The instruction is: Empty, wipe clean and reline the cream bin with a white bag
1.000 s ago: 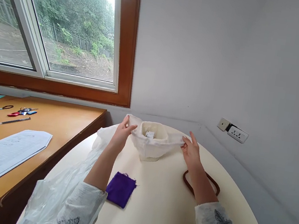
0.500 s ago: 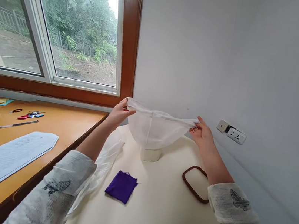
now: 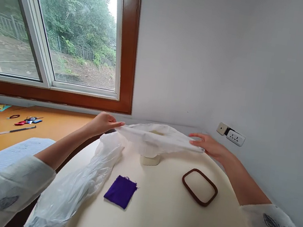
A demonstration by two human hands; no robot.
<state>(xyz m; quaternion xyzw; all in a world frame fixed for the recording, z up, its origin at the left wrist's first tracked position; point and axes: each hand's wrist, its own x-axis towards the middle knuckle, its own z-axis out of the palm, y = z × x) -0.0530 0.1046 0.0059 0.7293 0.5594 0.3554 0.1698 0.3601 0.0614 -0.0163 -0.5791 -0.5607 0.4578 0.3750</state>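
A pale grey wall (image 3: 190, 58) rises behind a round cream bench (image 3: 158, 220), with a wood-framed window (image 3: 80, 38) at the left that looks out on trees and a fence. Low on the wall at the right are a white socket (image 3: 235, 138) and a small square plate (image 3: 222, 128), side by side. Near the far edge of the bench, a thin white bag (image 3: 161, 142) stretches sideways between the person's two hands, above and around the upper part of a cream bin (image 3: 150, 161); only the base of the bin shows clearly, standing upright on the bench. The left hand (image 3: 103, 123) pinches one end of the bag between thumb and forefinger, the thumb pointing inward. The right hand (image 3: 211, 146) grips the other end, its forefinger reaching out above the thumb; the remaining fingers are mostly hidden. Nearer the person, a folded purple cloth (image 3: 120, 191) with a frayed edge lies flat, a crumpled clear plastic bag (image 3: 78, 182) spreads to its left, and a brown rounded frame (image 3: 192, 194) lies to its right. On a wooden bench beneath the window are papers (image 3: 25, 149), a pen (image 3: 15, 130) and small red and blue items (image 3: 26, 121).
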